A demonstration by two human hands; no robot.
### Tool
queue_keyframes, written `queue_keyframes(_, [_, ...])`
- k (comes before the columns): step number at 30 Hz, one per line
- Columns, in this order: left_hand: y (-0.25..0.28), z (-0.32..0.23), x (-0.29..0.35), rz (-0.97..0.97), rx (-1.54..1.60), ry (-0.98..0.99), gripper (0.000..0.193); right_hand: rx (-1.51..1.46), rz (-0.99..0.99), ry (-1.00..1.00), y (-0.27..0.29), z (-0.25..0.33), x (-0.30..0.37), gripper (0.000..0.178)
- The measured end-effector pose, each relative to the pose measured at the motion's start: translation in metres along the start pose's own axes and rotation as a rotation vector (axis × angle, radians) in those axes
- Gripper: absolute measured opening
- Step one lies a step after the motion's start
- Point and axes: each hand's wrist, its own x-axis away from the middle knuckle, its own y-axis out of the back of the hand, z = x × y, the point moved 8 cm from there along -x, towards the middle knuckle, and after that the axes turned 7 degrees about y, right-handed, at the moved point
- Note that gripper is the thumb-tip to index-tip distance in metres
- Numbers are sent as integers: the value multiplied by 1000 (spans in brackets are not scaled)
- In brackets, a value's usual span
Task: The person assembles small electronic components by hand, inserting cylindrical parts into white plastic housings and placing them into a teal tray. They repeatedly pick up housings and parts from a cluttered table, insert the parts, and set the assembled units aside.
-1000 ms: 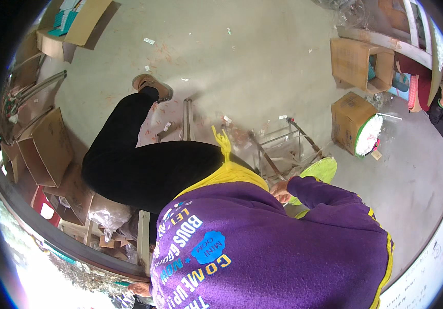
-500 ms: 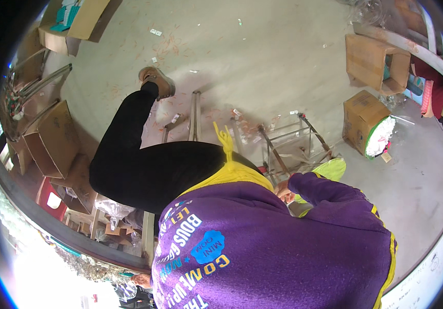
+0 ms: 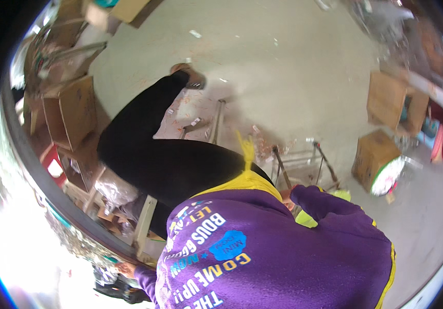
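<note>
My left hand (image 3: 126, 269) is at the lower left, by the edge of a workbench (image 3: 85, 236), coming out of a purple sleeve. It is close to clear crinkled plastic and a dark item (image 3: 121, 292); blur hides what its fingers do. My right hand (image 3: 287, 198) rests low beside my waist, mostly covered by the purple sleeve. Next to it is a lime-green flat thing (image 3: 306, 219), partly behind my sleeve. Whether that hand grips it cannot be made out. Over my lap hangs a yellow knotted tie (image 3: 247, 154).
Metal stool frames (image 3: 304, 165) stand beyond my lap. Cardboard boxes (image 3: 72, 113) line the left, under and beside the bench. More boxes stand on the right, one carton (image 3: 376, 159) holding white material in a green rim. Paper scraps and orange bits litter the floor.
The whole view has shifted, with the floor, boxes and stools lying further right and lower. More of my left hand and its sleeve shows; less of the lime-green thing does.
</note>
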Motion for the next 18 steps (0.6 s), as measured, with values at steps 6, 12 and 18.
queue_keyframes(6, [15, 7, 24, 545, 236, 216, 23, 195, -127, -239, 105, 16, 78, 39])
queue_keyframes(12, [-4, 34, 86, 247, 581, 232, 5, 233, -523, -270, 191, 127, 190, 36])
queue_keyframes(18, [-38, 59, 105, 200, 692, 261, 7, 188, -909, -104, 222, 234, 241, 32])
